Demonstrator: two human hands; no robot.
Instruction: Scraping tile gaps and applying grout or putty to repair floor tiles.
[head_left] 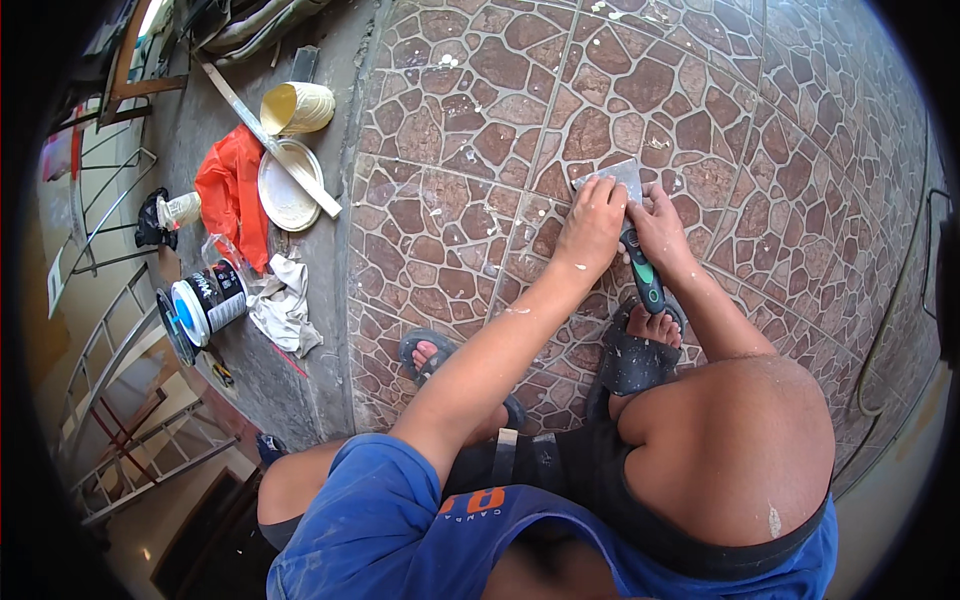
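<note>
A putty knife has a wide metal blade point(622, 172) low against the brown stone-patterned tile floor point(800, 180) and a black and green handle point(646, 272) angled back toward my body. My left hand point(598, 225) presses its closed fingers on top of the blade. My right hand point(660, 228) grips the knife at the right, where blade meets handle; part of that grip is hidden. The handle's end hangs above my sandaled right foot point(650, 340). Small pale flecks and smears dot the tiles around the blade.
On the concrete strip at left lie a cream-coated tub point(310, 108), a long stick point(232, 98) across a white lid point(280, 200), an orange plastic bag point(225, 180), a bucket point(220, 300) and a white rag point(285, 315). Metal racks point(120, 360) line the far left; a hose point(870, 400) runs at right.
</note>
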